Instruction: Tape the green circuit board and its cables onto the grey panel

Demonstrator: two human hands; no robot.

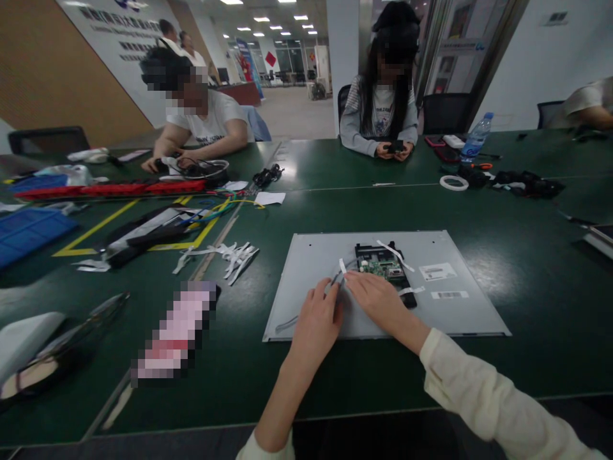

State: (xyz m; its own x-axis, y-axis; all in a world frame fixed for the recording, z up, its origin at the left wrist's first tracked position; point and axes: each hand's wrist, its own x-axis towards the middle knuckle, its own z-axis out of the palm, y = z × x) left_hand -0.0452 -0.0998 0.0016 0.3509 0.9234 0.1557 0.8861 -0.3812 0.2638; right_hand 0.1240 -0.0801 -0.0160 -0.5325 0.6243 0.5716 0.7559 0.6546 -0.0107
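A flat grey metal panel (460,316) lies on the green table in front of me. On it sits a black bracket (410,299) with a green circuit board (378,267), crossed by strips of white tape. A grey cable (287,324) runs from the board side across the panel's left part. My left hand (316,319) rests over this cable, its fingers closed around it near the board. Close beside it, my right hand (376,300) pinches a short white tape strip (341,264) at the cable. The fingertips of both hands almost meet.
To the left are a phone (177,332), a pile of white tape strips (234,259), a black bundle with wires (148,236) and a blue tray (33,233). A tape roll (453,183) and a water bottle (477,137) stand farther right. Two people sit opposite.
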